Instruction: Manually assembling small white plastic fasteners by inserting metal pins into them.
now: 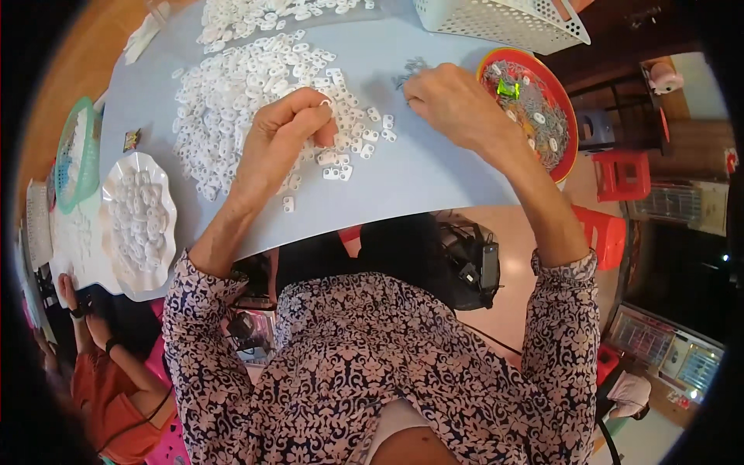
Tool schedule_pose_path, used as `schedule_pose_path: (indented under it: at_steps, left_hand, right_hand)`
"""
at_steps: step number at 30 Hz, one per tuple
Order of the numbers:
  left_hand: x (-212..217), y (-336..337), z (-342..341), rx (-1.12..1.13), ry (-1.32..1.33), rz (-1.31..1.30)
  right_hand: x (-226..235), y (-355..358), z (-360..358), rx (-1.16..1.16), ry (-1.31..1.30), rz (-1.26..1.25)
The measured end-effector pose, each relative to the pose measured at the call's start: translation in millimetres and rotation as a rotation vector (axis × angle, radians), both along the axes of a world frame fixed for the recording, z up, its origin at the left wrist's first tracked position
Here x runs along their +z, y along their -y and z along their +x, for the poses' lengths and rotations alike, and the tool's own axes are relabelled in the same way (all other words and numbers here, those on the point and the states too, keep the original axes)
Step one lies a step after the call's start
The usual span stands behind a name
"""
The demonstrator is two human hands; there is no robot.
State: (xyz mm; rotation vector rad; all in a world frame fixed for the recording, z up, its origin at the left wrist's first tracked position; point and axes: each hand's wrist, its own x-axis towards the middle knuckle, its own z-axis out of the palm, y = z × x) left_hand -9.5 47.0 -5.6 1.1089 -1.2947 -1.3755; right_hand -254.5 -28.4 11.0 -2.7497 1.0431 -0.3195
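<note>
My left hand (283, 136) pinches a small white plastic piece (325, 101) between thumb and fingers, above a wide heap of the same white plastic pieces (225, 97) on the pale blue table (418, 178). My right hand (449, 101) rests with its fingers closed on a small cluster of thin metal clips (409, 71) lying on the table, just left of a red round tray (570, 128). Whether a clip is pinched in those fingers I cannot make out.
The red tray holds many metal clips and a green object (508, 89). A white perforated basket (504, 19) stands at the back. A white scalloped dish (139, 221) of white pieces and a teal basket (74, 155) sit left. Another person (108, 387) is lower left. Red stools (620, 174) stand right.
</note>
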Motion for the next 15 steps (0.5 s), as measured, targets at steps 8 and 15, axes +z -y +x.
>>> schedule_pose_path:
  at_steps: [8, 15]
  left_hand:
    - [2.6, -0.1, 2.0, -0.03, -0.014, 0.015]
    - [1.0, 0.9, 0.2, 0.025, -0.013, -0.033]
  right_hand:
    - [13.5, -5.5, 17.7, -0.15, 0.071, 0.103]
    - [2.9, -11.9, 51.9, -0.171, 0.808, 0.709]
